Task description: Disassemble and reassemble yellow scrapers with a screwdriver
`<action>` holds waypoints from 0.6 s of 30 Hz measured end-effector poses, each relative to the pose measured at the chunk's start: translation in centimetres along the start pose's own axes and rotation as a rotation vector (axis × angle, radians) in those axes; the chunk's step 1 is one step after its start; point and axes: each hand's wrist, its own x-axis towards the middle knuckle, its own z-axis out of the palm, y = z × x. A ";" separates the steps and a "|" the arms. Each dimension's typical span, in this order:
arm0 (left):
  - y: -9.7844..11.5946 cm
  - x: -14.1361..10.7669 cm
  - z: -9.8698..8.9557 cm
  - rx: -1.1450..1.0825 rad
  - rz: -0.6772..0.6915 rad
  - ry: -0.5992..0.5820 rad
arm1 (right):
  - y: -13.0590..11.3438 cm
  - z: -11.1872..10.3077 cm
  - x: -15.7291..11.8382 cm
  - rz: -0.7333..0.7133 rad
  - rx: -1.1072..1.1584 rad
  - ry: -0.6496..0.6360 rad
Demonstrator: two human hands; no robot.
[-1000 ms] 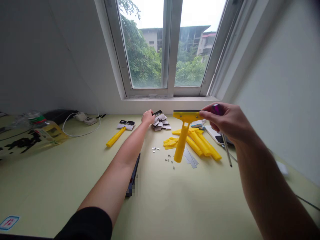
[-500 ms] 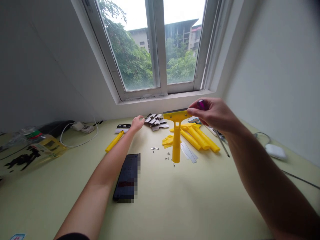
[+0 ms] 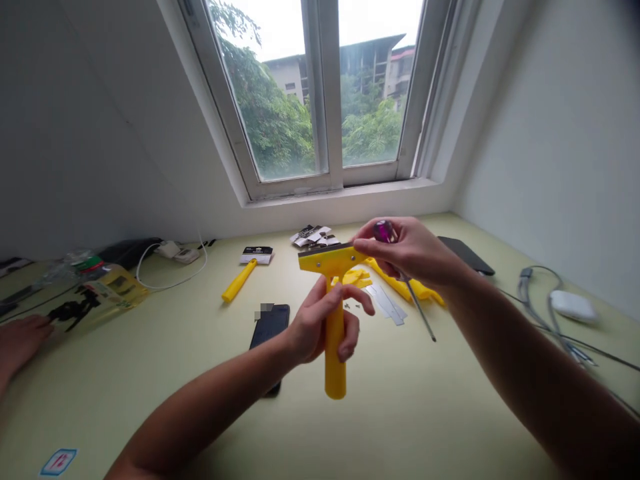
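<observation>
Far left, a co-worker's hand (image 3: 25, 339) is resting at the edge of view, well apart from the wearer's own hands. Nearer, left of the left hand, a yellow plastic handle (image 3: 239, 281) is lying with a black-and-white printed card (image 3: 257, 256) at its top end; this one is looking finished. A dark flat phone (image 3: 270, 325) is lying just behind the left hand.

Left hand (image 3: 323, 323): fingers curling loosely around the handle of a yellow plastic T-shaped scraper (image 3: 335, 373), forefinger standing out; firmness of grip, cannot tell. The scraper is hanging above the surface (image 3: 380, 420), head up, between both hands. It is showing two screws and a dark edge strip, so probably assembled, but no card.

Beyond the hands, a heap of printed cards (image 3: 314, 235) is waiting. Below the right hand, thin grey metal strips (image 3: 387, 305) and more yellow plastic parts (image 3: 400, 287) are lying loose, seemingly unassembled.

Right hand (image 3: 400, 248): pinching the head's right end while holding a purple-handled screwdriver (image 3: 386, 231), tip down.
</observation>
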 end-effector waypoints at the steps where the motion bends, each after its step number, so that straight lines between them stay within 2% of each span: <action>1: -0.2 -0.4 -0.2 -0.011 -0.015 0.039 | 0.0 0.1 0.0 -0.019 -0.038 0.028; 3: -0.4 -1.2 -1.1 0.023 -0.065 0.093 | -0.2 -0.1 -0.1 -0.084 -0.080 0.125; 5: -0.3 -1.9 -2.2 0.199 -0.134 0.087 | -0.5 -0.7 -0.3 -0.171 -0.034 0.223; 8: -0.3 -2.7 -2.9 0.751 -0.158 -0.007 | -1.5 -1.6 -0.9 -0.311 0.138 0.373; 11: -1.2 -3.1 -2.5 1.294 -0.093 -0.181 | -2.9 -2.2 -2.0 -0.394 0.306 0.504; 14: -2.8 -3.2 -2.0 1.627 -0.057 -0.327 | -3.7 -2.3 -2.8 -0.393 0.402 0.489; 18: -4.7 -3.2 -2.0 1.830 0.010 -0.328 | -3.2 -1.2 -2.7 -0.288 0.427 0.297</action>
